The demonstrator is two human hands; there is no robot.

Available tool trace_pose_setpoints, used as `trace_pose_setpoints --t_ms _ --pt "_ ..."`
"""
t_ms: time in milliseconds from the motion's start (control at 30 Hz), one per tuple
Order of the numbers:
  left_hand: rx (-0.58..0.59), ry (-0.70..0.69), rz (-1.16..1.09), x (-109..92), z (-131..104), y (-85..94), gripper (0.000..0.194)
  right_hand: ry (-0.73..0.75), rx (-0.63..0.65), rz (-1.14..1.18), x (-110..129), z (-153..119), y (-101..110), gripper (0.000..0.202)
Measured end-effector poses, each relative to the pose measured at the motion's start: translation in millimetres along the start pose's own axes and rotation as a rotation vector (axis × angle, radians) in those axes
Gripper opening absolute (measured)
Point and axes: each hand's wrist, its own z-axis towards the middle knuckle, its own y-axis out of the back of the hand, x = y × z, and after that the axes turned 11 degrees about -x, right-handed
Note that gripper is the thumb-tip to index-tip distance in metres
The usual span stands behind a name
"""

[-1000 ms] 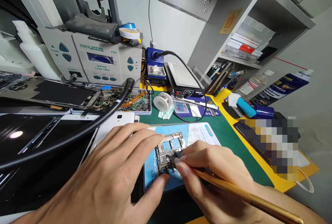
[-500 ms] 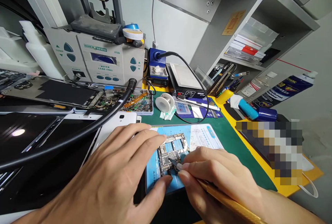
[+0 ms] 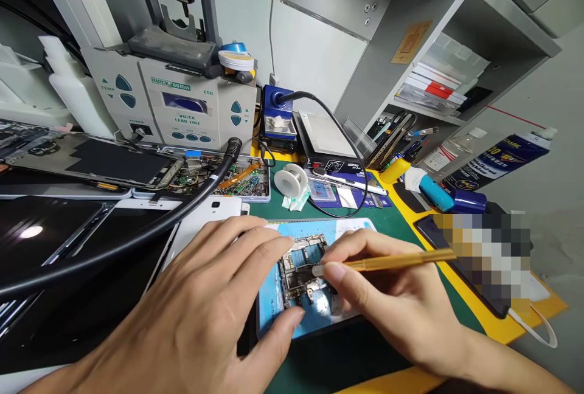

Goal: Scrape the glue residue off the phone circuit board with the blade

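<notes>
A phone logic board (image 3: 314,252) lies on a light-blue printed mat (image 3: 269,312). My left hand (image 3: 214,290) is stretched out flat, fingers open, at the board's left side. Its index fingertip touches the upper left corner and its thumb rests by the lower edge. My right hand (image 3: 387,303) is closed in a pinch around a gold-handled craft knife (image 3: 401,259). The knife lies nearly level, its handle pointing right and its tip over the dark middle of the board. My right fingers hide part of the board's right side.
Behind stand a hot air station (image 3: 182,108), a solder spool (image 3: 291,181) and a heating plate (image 3: 328,138). A black hose (image 3: 182,208) crosses phones (image 3: 114,248) at left. At right are a phone (image 3: 429,230) with a white cable and a spray can (image 3: 506,154).
My right hand has turned and shifted slightly, so the knife handle swings up from pointing down-right to nearly level. My left hand stays in place.
</notes>
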Motion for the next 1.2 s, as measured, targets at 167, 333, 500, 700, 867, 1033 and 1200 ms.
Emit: trace_pose_setpoints --t_ms 167,333,500,700,867,1033,1200 --pt "-0.002 -0.004 -0.004 1 3 0.3 0.030 -0.251 0.036 0.186 -4 7 0 0.040" --pt "0.001 -0.009 -0.017 0 4 2.7 0.030 -0.260 0.063 0.185 -4 8 0 0.038" --pt "0.001 0.005 -0.022 0 3 0.7 0.032 -0.285 0.079 0.168 3 12 0 0.034" --pt "-0.002 0.019 -0.032 1 -2 -2.0 0.031 -0.405 0.113 0.193 11 20 3 0.041" --pt "0.004 0.003 -0.028 0 0 0.7 0.032 -0.373 0.132 0.170 13 22 4 0.039" --pt "0.008 0.006 -0.014 1 2 2.0 0.030 -0.372 0.129 0.172 12 21 4 0.034" --pt "0.016 0.021 -0.042 0 0 -0.2 0.034 -0.383 0.122 0.182 13 23 3 0.037"
